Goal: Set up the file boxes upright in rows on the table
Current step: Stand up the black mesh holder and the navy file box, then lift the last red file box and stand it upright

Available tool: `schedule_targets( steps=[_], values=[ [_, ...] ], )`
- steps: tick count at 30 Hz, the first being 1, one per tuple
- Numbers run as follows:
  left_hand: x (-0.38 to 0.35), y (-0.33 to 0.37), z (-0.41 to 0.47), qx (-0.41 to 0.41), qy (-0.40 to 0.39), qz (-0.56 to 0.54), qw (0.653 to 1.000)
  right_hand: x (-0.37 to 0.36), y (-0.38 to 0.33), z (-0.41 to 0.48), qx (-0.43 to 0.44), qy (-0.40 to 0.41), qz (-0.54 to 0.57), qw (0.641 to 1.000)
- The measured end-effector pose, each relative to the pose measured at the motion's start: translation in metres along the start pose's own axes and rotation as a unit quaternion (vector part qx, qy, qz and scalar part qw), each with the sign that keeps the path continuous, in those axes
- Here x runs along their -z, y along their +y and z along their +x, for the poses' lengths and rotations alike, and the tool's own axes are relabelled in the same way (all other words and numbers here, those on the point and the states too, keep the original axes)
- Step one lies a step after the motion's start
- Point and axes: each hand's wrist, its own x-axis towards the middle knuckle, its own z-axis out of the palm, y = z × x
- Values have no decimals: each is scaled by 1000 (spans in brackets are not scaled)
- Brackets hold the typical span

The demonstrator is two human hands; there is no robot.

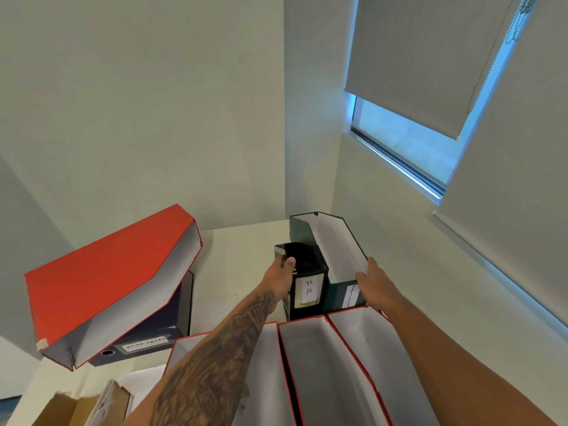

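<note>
Head view: left hand pinches the black box rim, right hand grips the green box front edge; stiff cardboard, probably light, easily tipped.

A black file box with a white "HR" label is standing upright on the tabletop, the left hand gripping its top rim. Touching its right side, a dark green file box with a white inside is standing upright and open-topped, the right hand curling over its low front edge. Just in front, three red-edged file boxes are standing side by side in a row, their white insides showing. At the left, a red file box is leaning tilted on a dark blue file box that is lying under it.
</note>
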Motion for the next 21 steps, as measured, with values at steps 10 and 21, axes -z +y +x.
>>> schedule_targets(
  steps=[10,21],
  values=[
    [114,-6,-25,-79,86,121,986,0,-82,-36,185,178,26,966],
    [307,-56,-72,-151,241,371,884,-178,-238,-110,301,-95,33,948]
  ],
)
